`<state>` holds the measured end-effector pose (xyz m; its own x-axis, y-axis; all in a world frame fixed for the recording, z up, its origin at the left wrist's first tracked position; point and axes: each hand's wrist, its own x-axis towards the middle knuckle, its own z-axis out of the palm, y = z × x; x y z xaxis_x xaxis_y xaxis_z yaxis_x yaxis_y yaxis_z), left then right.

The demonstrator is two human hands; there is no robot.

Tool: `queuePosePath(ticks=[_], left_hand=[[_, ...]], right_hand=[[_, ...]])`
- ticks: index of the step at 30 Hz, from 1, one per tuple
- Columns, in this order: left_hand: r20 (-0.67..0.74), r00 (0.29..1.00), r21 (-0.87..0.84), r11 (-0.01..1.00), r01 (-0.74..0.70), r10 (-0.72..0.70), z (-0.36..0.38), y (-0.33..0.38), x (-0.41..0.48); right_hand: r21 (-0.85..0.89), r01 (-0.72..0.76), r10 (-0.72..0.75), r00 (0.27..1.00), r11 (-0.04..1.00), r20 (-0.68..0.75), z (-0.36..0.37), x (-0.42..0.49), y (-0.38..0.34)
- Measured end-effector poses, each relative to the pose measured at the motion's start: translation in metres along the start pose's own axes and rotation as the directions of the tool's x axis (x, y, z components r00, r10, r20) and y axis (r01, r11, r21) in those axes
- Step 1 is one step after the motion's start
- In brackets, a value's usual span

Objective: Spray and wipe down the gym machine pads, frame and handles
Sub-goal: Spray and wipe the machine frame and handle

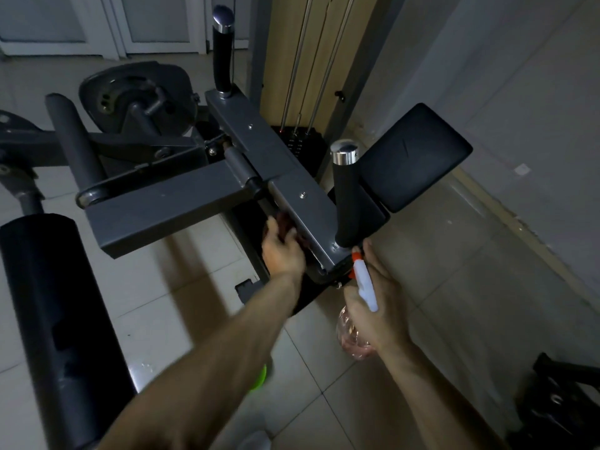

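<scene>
Right grip (381, 308) clamps the spray bottle (364, 282); left grip (283, 253) holds a cloth (285, 221) against the frame (293, 180).

A single wide-angle camera sits on the person's head, looking forward and steeply down, close above the grey steel machine frame (156, 211), with pale floor tiles (438, 254) beneath it.

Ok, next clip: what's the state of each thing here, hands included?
cloth: bunched, pressed against the frame.
left hand: grips the cloth.
spray bottle: tilted, nozzle near the base of the handle.
right hand: holds the spray bottle.
handle: upright, not gripped.
</scene>
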<state>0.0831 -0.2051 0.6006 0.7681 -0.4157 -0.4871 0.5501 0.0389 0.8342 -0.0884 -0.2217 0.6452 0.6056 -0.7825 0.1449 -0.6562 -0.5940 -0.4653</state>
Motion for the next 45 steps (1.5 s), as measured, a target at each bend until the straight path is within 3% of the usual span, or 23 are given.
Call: queuePosePath(ticks=[3,6,10,13,15,16,22,27,33,37,40,43,45], left_hand=[[-0.047,0.999,0.063,0.998,-0.021,0.024,0.007,0.006,-0.011],[-0.030,0.999,0.050,0.998,-0.036,0.038,0.009,-0.035,-0.047],[-0.055,0.960,-0.122,0.957,0.265,-0.273,0.015,-0.064,-0.083],[0.092,0.770,-0.433,0.671,0.602,-0.631,0.023,-0.044,-0.080],[0.237,0.671,-0.587,0.447,0.675,-0.702,0.023,-0.034,-0.064],[0.268,0.653,-0.625,0.388,0.677,-0.708,0.023,-0.031,-0.062],[0.376,0.617,-0.674,0.253,0.694,-0.692,0.032,-0.031,-0.069],[0.244,0.656,-0.499,0.487,0.717,-0.714,-0.006,-0.020,-0.048],[0.155,0.682,-0.470,0.555,0.687,-0.714,0.019,-0.014,-0.050],[0.203,0.672,-0.347,0.590,0.729,-0.712,-0.005,-0.002,-0.047],[0.222,0.740,-0.191,0.716,0.671,-0.634,-0.017,0.026,-0.041],[0.205,0.862,-0.150,0.855,0.496,-0.464,-0.037,0.051,-0.025],[0.229,0.896,-0.105,0.906,0.411,-0.380,-0.055,0.077,-0.020]], right_hand=[[0.075,0.047,-0.048,0.999,0.996,0.017,-0.004,0.000,0.003],[0.103,0.071,-0.073,0.997,0.992,0.019,-0.012,0.001,0.001],[0.132,0.041,-0.049,0.997,0.990,0.060,-0.021,-0.003,0.002],[0.145,-0.055,0.048,0.997,0.988,0.053,-0.025,-0.013,0.008],[0.172,-0.125,0.125,0.992,0.977,0.013,-0.030,-0.023,0.016],[0.186,-0.179,0.180,0.984,0.966,0.013,-0.033,-0.030,0.021],[0.051,-0.196,0.193,0.980,0.979,0.055,-0.033,-0.053,0.018],[0.202,-0.259,0.263,0.965,0.945,0.005,-0.035,-0.063,-0.002],[0.253,-0.301,0.303,0.952,0.919,0.031,-0.022,-0.077,-0.008],[0.282,-0.304,0.303,0.952,0.910,0.048,-0.016,-0.075,-0.014],[0.376,-0.339,0.343,0.937,0.862,0.058,-0.014,-0.063,-0.030],[0.459,-0.264,0.302,0.953,0.848,-0.011,-0.011,-0.045,-0.057],[0.561,-0.251,0.301,0.954,0.789,0.004,-0.006,-0.028,-0.080]])
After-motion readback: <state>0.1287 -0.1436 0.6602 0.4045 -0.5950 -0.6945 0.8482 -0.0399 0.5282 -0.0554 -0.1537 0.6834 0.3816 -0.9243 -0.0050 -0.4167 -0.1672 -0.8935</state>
